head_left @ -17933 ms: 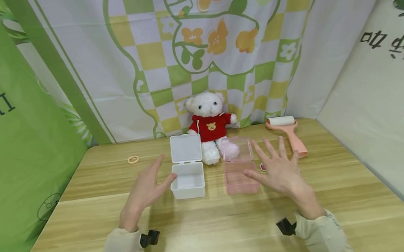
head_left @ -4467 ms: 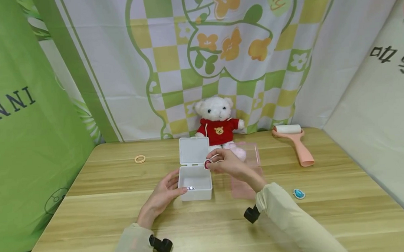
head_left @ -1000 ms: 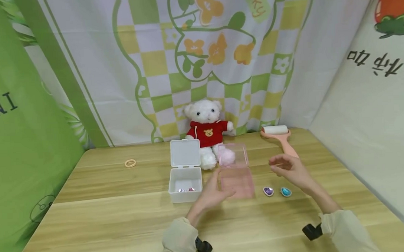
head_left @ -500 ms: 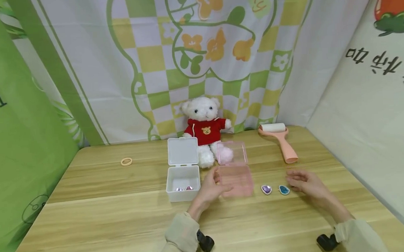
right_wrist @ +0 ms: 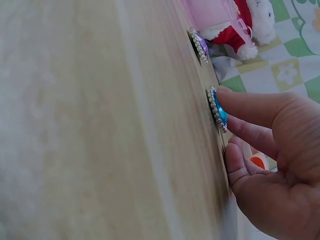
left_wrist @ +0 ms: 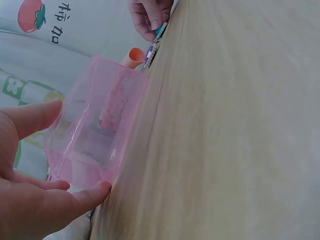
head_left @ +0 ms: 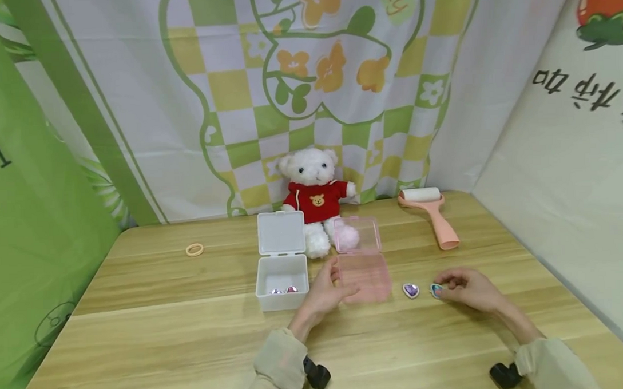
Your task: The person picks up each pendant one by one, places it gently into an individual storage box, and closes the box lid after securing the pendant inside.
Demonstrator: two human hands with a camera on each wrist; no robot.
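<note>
My right hand has its thumb and fingertips at a blue teardrop jewel edged with small clear stones, low at the tabletop; it pinches the jewel's right end. Just left of it lies a purple jewel with the same edging. My left hand holds the left end of a see-through pink box, thumb and fingers spread about its corner. That box stands with its lid raised. To its left is a white box, lid also up, with jewels on its floor.
Behind the boxes sits a white teddy bear in a red top, a pale pink fluffy ball by its leg. An orange lint roller lies at the back right. Light-coloured rings lie at the left.
My right hand has come down and leftward onto the blue jewel. Left hand stays at the pink box. Earlier, it held the white box while the right hand carried a red jewel there.
</note>
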